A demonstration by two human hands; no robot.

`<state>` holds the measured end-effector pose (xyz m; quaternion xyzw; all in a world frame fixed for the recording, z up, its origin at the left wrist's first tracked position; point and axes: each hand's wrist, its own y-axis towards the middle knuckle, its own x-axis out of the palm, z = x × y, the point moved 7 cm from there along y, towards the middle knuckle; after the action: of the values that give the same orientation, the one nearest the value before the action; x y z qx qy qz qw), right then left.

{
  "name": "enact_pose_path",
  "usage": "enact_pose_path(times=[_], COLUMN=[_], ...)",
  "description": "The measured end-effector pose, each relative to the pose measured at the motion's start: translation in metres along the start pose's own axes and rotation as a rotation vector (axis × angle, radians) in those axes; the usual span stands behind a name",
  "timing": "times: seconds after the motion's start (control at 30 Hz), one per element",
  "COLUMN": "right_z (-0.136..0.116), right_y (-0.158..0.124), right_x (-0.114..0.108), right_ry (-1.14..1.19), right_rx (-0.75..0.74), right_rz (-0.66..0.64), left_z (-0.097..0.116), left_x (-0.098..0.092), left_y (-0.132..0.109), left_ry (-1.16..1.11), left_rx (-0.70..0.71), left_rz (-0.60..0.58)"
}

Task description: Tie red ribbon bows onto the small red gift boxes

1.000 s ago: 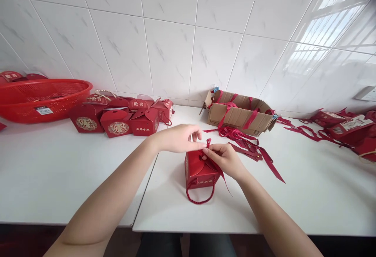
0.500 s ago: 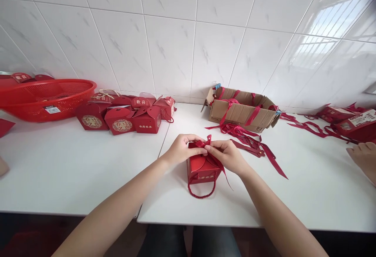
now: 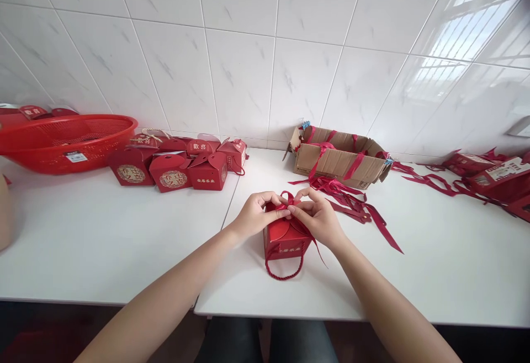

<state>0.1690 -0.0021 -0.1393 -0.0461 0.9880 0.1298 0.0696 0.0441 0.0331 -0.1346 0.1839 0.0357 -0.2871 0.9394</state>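
Observation:
A small red gift box (image 3: 285, 237) with gold lettering stands on the white table in front of me, its red rope handle (image 3: 284, 278) drooping over the near side. On its top, a red ribbon (image 3: 287, 196) forms a raised loop, and one thin tail hangs down at the right. My left hand (image 3: 260, 211) pinches the ribbon between thumb and fingers from the left. From the right, my right hand (image 3: 318, 216) has its thumb pressed on the ribbon's middle, close to the left thumb, with the index finger arched above. The knot itself is partly hidden by my fingers.
Behind the box sits a cardboard carton (image 3: 339, 158) hung with ribbons, with loose ribbons (image 3: 351, 200) before it. Several red boxes (image 3: 209, 172) and a red plastic basket (image 3: 70, 147) are at the left. More red boxes (image 3: 492, 172) lie far right. A person's arm (image 3: 5, 214) shows at the left edge.
The ribbon's upright end now shows as a loop above the box. My right index finger has lifted and arched. Another person's hand at the right edge has left view; an arm at the left reaches further in.

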Motion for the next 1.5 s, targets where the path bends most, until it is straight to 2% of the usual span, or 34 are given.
enact_pose_path(times=[0.3,0.43,0.7,1.13,1.33,1.5], right_z=[-0.003,-0.009,-0.021,-0.027,-0.026,-0.024], right_y=[-0.002,-0.004,-0.011,-0.013,-0.014,-0.012], right_x=[-0.003,-0.003,-0.002,0.000,-0.001,0.000], right_ry=[-0.120,-0.191,-0.383,-0.558,-0.641,-0.674], right_rx=[0.068,0.004,-0.162,-0.243,-0.280,-0.304], right_rz=[0.045,0.065,0.158,0.197,0.166,0.132], left_z=[0.005,0.008,0.010,0.013,0.020,0.024], left_x=[-0.009,-0.009,-0.010,-0.009,-0.006,-0.004], left_y=[0.000,0.000,-0.002,-0.003,-0.004,-0.004], left_ry=[0.242,0.289,0.369,0.449,0.499,0.509], left_rx=[0.078,0.147,0.261,0.246,0.298,0.320], left_rz=[-0.052,-0.054,0.039,0.076,0.064,-0.012])
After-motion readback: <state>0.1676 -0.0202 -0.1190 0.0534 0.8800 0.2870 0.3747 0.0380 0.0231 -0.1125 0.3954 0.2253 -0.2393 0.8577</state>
